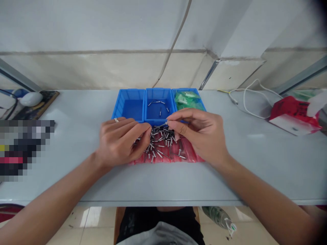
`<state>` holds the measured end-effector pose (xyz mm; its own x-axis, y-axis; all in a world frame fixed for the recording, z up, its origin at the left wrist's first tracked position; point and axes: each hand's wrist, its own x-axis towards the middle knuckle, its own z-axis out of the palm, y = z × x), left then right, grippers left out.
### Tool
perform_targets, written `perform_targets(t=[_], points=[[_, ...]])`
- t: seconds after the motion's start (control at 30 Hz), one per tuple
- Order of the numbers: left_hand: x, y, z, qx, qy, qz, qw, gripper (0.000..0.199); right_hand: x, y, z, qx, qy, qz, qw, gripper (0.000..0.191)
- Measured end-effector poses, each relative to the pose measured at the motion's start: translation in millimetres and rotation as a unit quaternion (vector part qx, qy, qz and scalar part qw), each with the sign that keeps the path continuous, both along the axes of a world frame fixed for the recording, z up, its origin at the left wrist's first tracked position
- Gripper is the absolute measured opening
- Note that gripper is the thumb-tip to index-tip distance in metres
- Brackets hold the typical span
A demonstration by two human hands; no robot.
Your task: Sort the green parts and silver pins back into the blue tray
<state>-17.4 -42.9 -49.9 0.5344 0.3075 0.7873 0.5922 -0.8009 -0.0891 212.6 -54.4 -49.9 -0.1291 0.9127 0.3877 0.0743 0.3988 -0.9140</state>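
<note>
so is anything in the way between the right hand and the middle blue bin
Only the bin's own front rim: the right hand pinches a blind rivet just at that edge of the middle blue bin, and nothing else visible lies between them.

A pale grey table (255, 163) runs across the frame. Three joined blue plastic bins (158, 93) stand in a row at upper centre, and a red plastic bag (190, 153) lies flat just below them, heaped with metal rivets (160, 143). At upper right lie a white cable (251, 102) and a red-and-white tissue box (293, 115). At upper left, a white computer mouse (30, 99) sits beside a dark mat (48, 102).
</note>
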Motion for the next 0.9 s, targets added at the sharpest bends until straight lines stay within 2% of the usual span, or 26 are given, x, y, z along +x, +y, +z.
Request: perform_targets(t=[0.07, 0.17, 0.23, 0.3, 0.37, 0.43, 0.5, 0.57, 0.7, 0.9], points=[[0, 1, -1.4, -0.001, -0.005, 0.004, 1.000, 0.008, 1, 0, 1.0, -0.053, 0.031, 0.020, 0.998, 0.005], [-1, 3, -4.2, -0.008, -0.015, 0.016, 1.000, 0.007, 3, 3, 0.1, -0.111, 0.071, 0.016, 0.991, 0.011], [-2, 4, -5.5, -0.015, -0.018, 0.022, 0.999, 0.007, 5, 5, 1.1, -0.141, 0.113, 0.035, 0.983, 0.021], [-2, 3, -6.1, -0.021, -0.021, 0.020, 0.999, 0.007, 6, 6, 4.1, -0.140, 0.126, 0.066, 0.980, 0.036], [-2, 3, -5.9, -0.026, -0.020, 0.013, 0.999, 0.007, 5, 3, 6.4, -0.088, 0.052, 0.082, 0.991, 0.038], [-2, 2, -5.3, -0.025, -0.019, 0.010, 0.999, 0.006, 2, -1, 4.5, 0.014, -0.093, 0.099, 0.991, 0.031], [-1, 2, -4.2, -0.018, -0.020, 0.012, 1.000, 0.006, -2, -4, -2.9, 0.102, -0.236, 0.131, 0.957, 0.029], [-1, 2, -2.8, -0.009, -0.020, 0.015, 1.000, 0.007, -6, -6, -13.4, 0.150, -0.327, 0.152, 0.921, 0.036], [-1, 2, -0.1, 0.003, -0.019, 0.023, 1.000, 0.009, -9, -4, -28.4, 0.206, -0.380, 0.134, 0.892, 0.025], [-2, -2, 2.5, 0.013, 0.003, 0.007, 1.000, 0.009, -9, -2, -29.6, 0.326, -0.394, 0.079, 0.856, 0.019]])
